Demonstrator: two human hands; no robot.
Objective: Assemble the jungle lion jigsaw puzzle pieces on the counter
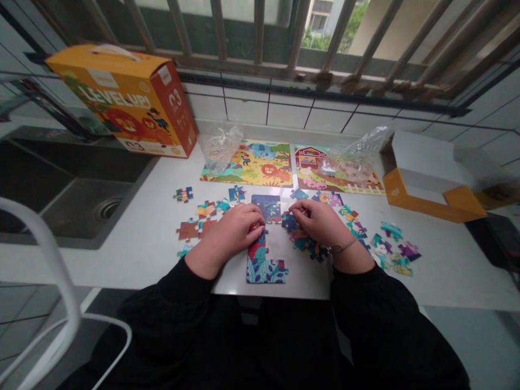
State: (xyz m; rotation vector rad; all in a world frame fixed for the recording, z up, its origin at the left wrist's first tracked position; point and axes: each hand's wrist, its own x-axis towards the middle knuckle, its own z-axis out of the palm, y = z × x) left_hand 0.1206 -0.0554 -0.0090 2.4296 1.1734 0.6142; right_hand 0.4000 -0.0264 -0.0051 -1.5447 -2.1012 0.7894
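Note:
A strip of joined puzzle pieces point(265, 260) runs down the middle of the white counter point(146, 254), from a purple part at the top to a blue leafy part at the bottom. My left hand point(231, 230) lies on its left side, fingers curled down and pressing on the pieces. My right hand point(320, 219) is closed in a pinch on a small loose puzzle piece point(289, 219) just right of the strip. Loose pieces point(385, 246) lie scattered to the right, and more loose pieces point(203, 214) to the left.
Two finished puzzles, a lion puzzle point(254, 165) and a farm puzzle point(325, 173), lie at the back with clear plastic bags point(219, 146) on them. An orange puzzle box point(122, 103) stands back left above a sink point(81, 189). An open orange-and-white box point(426, 179) sits right.

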